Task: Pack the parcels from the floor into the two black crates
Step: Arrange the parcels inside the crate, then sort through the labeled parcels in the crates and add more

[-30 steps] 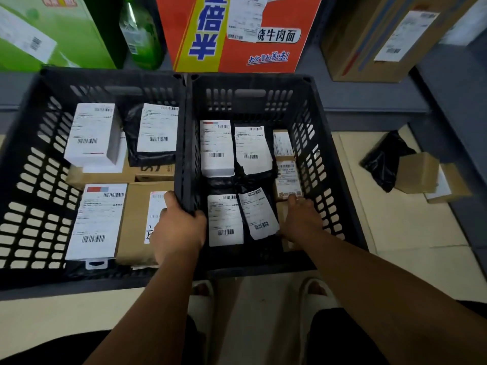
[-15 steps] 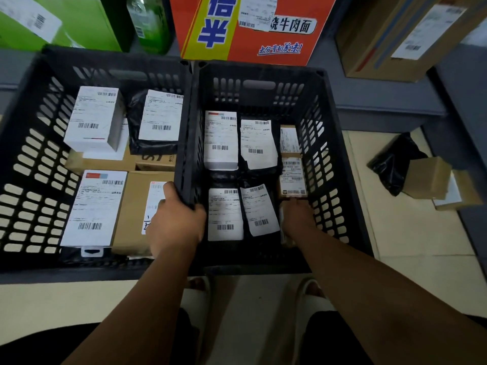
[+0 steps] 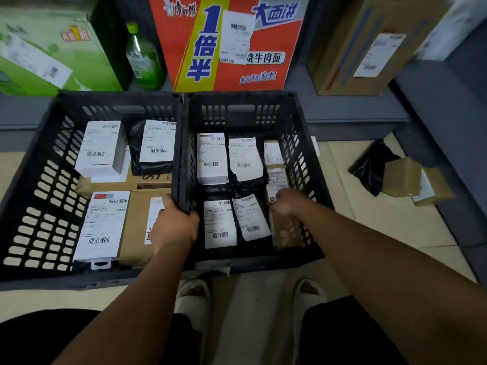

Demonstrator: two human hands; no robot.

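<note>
Two black crates stand side by side on the floor, the left crate [image 3: 39, 196] and the right crate [image 3: 239, 97]. Both hold several labelled parcels, white boxes, black bags and brown cartons. My left hand [image 3: 174, 227] grips the right crate's left wall at its rim, thumb on the left crate's side. My right hand [image 3: 288, 204] is inside the right crate at its right wall, fingers curled over the top of a brown cardboard parcel [image 3: 288, 234] standing on edge there. On the floor to the right lie a black bag parcel [image 3: 369, 169] and two brown box parcels [image 3: 400, 177].
Behind the crates a grey ledge carries a green carton [image 3: 52, 54], a green bottle [image 3: 142, 59], an orange noodle carton [image 3: 226, 46] and a brown carton [image 3: 363, 46]. A grey shelf base [image 3: 448, 122] runs along the right. My feet in pale slippers [image 3: 192, 296] are just in front of the crates.
The view has tilted slightly, so the crates sit lower in frame. Both hands keep their places, the left on the crate wall and the right on the brown parcel.
</note>
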